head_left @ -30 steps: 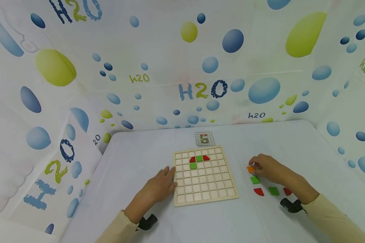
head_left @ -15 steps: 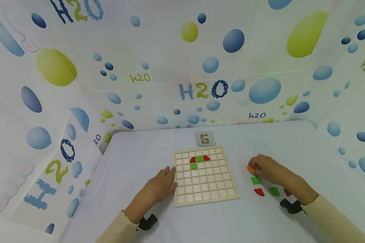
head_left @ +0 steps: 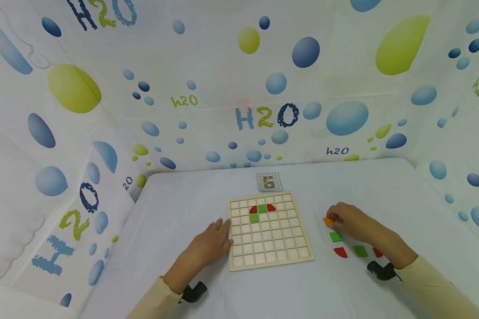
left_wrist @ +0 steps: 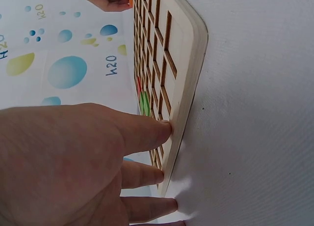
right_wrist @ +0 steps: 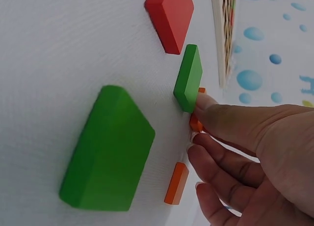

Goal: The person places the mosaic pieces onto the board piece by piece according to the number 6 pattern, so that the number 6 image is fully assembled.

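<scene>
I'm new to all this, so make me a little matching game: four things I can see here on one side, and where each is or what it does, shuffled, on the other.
1. Left hand
2. Right hand
3. Printed card
4. Wooden board

A. Lies just beyond the board's far edge
B. Pinches an orange piece
C. Bears two red pieces and two green pieces
D. Touches the board's left edge

Pairs: 1-D, 2-B, 3-A, 4-C
</scene>
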A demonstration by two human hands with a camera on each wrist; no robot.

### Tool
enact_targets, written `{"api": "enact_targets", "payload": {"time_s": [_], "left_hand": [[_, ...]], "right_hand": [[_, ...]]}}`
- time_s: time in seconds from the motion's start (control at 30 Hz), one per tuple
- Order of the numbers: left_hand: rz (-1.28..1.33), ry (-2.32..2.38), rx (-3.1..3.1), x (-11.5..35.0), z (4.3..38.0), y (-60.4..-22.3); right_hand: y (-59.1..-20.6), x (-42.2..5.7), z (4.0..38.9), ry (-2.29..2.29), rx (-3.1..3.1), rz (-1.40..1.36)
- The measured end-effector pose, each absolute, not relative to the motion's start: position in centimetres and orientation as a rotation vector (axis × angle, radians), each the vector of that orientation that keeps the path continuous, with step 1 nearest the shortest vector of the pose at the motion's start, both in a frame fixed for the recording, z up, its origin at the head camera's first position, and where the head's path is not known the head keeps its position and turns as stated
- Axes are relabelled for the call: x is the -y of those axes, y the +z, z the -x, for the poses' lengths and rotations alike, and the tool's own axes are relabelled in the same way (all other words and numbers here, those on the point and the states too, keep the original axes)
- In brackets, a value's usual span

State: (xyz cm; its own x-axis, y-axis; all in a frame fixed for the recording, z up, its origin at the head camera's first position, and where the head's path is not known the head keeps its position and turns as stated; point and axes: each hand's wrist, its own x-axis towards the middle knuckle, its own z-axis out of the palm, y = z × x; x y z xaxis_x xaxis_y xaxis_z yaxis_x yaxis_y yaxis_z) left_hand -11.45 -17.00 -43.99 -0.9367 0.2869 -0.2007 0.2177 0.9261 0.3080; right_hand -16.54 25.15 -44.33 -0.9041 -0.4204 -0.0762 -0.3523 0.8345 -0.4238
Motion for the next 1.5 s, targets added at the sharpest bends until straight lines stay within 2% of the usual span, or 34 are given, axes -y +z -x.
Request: {"api": "enact_targets", "payload": {"time_s": [0.77,1.1,1.5], "left_hand": [[-0.382,0.417,-2.839,17.0,11.4,-43.8],[-0.366,0.426,-2.836,16.8,11.4,-43.7],[-0.37,0.415,-2.836,16.9,11.3,-43.5]], "right_hand": [[-44.0,-24.4,16.8,-0.555,-2.897,0.613],[-42.4,-22.2,17.1,-0.571,-2.902,0.76],[-41.7,-19.6,17.8,-0.539,-2.862,0.79]]}}
